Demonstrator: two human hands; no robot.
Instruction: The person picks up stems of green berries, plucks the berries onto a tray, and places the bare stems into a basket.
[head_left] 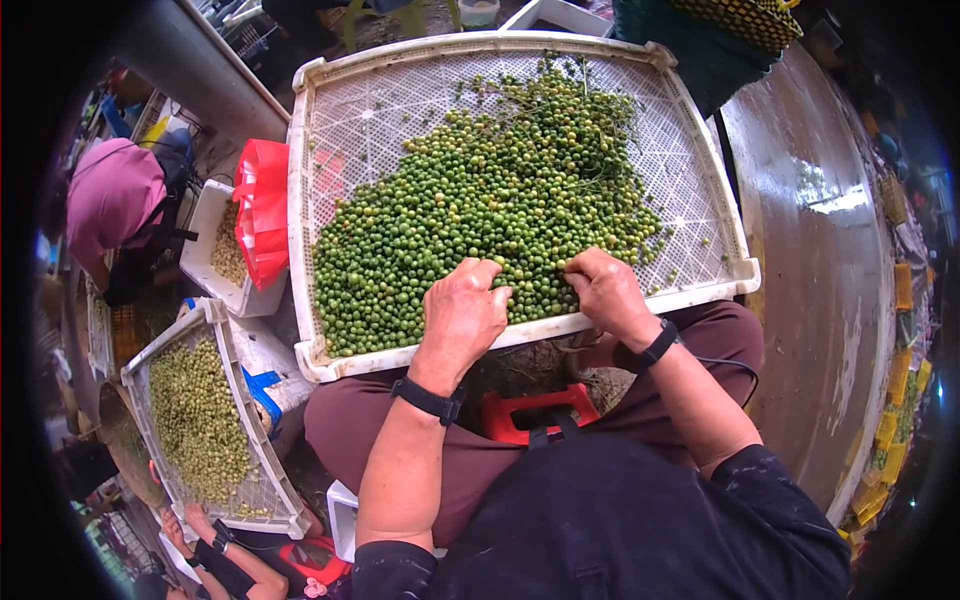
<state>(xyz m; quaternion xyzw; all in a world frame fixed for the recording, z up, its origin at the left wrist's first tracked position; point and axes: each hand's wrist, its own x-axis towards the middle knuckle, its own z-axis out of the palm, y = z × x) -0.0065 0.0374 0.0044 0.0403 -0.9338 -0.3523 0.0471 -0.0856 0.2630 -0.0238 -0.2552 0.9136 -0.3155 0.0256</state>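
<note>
A large white mesh tray (370, 110) rests across my lap, heaped with small round green fruits (450, 215), some of them yellowish. Thin green stems (590, 150) lie tangled with the fruits toward the far right. At the near edge of the pile is my left hand (465, 310), its fingers curled and thumb drawn in among the fruits. My right hand (607, 290) is a short way to its right, also closed in a pinch against the pile. Whatever lies between the fingertips of either hand is hidden.
At left, a second mesh tray (285, 490) holds paler fruits, with another person's hands (195, 525) at its near end. A red bag (262, 205) and a white box (205, 240) stand beside my tray. A person in pink (115, 195) is farther left. Wet floor (810, 250) runs along the right.
</note>
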